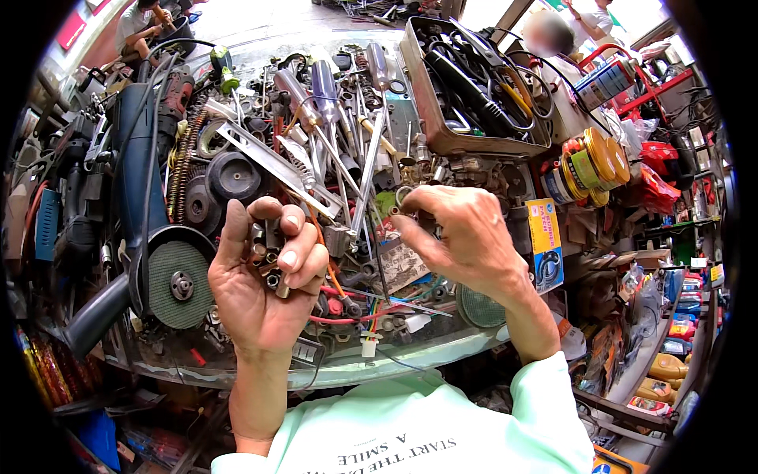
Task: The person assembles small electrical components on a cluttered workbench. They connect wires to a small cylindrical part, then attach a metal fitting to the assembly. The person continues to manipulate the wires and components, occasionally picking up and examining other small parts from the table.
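Several small metal sockets (273, 258) lie in my left hand (264, 276), palm up, its fingers curled over them. To the right, above the cluttered bench, my right hand (466, 237) has its thumb and forefinger bent and apart. Right by its forefinger tip is a small metal ring (403, 194), and I see nothing plainly held there. Beyond my hands, screwdrivers (324, 83) with clear handles lie across loose metal parts. A slotted metal bar (268, 162) slants between my left hand and the screwdrivers.
An angle grinder (138, 174) with a green disc (180, 280) lies at the left. At the back right stands a metal tin (474, 142) full of cables and tools. Yellow-lidded cans (592, 162) and a yellow-blue box (545, 241) are at the right. Other people are beyond.
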The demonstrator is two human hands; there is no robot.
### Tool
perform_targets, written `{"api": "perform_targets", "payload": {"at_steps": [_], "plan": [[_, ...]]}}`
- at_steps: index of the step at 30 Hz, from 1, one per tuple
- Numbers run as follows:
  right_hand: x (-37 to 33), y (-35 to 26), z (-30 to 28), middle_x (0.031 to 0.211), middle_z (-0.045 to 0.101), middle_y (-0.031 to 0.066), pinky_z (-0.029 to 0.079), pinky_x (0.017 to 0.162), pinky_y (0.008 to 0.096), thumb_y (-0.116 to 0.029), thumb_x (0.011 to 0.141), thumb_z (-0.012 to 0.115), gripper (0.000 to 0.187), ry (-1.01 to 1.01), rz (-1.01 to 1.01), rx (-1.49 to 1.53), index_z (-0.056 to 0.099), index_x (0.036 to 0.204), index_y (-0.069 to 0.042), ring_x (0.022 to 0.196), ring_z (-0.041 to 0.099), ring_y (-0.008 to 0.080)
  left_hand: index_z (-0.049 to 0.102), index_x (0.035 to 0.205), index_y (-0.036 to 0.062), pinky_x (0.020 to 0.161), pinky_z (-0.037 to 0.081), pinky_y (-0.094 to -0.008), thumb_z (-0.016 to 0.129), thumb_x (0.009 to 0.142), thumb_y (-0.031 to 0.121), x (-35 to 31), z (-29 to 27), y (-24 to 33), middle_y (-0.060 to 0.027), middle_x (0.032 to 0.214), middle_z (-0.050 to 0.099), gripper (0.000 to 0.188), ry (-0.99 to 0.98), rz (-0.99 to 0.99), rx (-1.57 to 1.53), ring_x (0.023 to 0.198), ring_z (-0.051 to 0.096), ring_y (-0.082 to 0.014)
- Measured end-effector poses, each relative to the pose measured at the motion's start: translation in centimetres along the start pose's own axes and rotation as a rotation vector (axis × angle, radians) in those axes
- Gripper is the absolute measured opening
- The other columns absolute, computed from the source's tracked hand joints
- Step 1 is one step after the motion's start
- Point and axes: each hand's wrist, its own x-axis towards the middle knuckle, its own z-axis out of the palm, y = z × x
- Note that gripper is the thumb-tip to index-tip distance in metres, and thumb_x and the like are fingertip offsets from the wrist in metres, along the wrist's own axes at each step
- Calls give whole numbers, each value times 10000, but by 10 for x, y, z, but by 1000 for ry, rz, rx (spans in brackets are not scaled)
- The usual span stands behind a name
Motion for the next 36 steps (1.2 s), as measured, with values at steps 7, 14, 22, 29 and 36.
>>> {"api": "perform_targets", "payload": {"at_steps": [7, 14, 22, 29, 36], "plan": [[39, -24, 15, 642, 604, 182, 481, 624, 462, -357, 868, 679, 390, 5, 193, 89, 556, 933, 7, 644, 638, 366, 640, 1071, -16, 556, 365, -287, 432, 1033, 352, 0, 2, 3, -142, 904, 576, 425, 6, 48, 18, 664, 502, -186], [44, -9, 23, 692, 629, 82, 517, 617, 307, -160, 757, 709, 392, 72, 339, 286, 587, 1075, 33, 601, 615, 155, 644, 1059, -18, 551, 364, -288, 432, 1034, 349, 0, 3, 4, -141, 898, 574, 424, 1, 52, 14, 661, 504, -184], [32, 21, 7, 777, 607, 181, 481, 678, 489, -165, 792, 625, 250, 145, 127, -154, 564, 962, 8, 732, 632, 379, 644, 1060, -20, 539, 363, -290, 431, 1033, 349, 0, 3, 2, -140, 895, 571, 427, -10, 43, 22, 650, 511, -188], [29, -35, -3, 851, 614, 139, 523, 611, 395, -146, 812, 699, 199, -24, -48, 27, 652, 977, -45, 722, 653, 313, 641, 1068, -23, 540, 360, -286, 428, 1034, 350, -2, 1, 6, -140, 900, 569, 431, -17, 53, 22, 651, 502, -187], [29, -40, -1, 868, 566, 112, 502, 643, 425, -158, 732, 720, 356, -267, -146, 10, 609, 1061, -79, 756, 629, 318, 638, 1071, -28, 551, 362, -288, 409, 1040, 350, -1, 3, 6, -145, 903, 565, 443, -11, 55, 26, 659, 496, -191]]}}
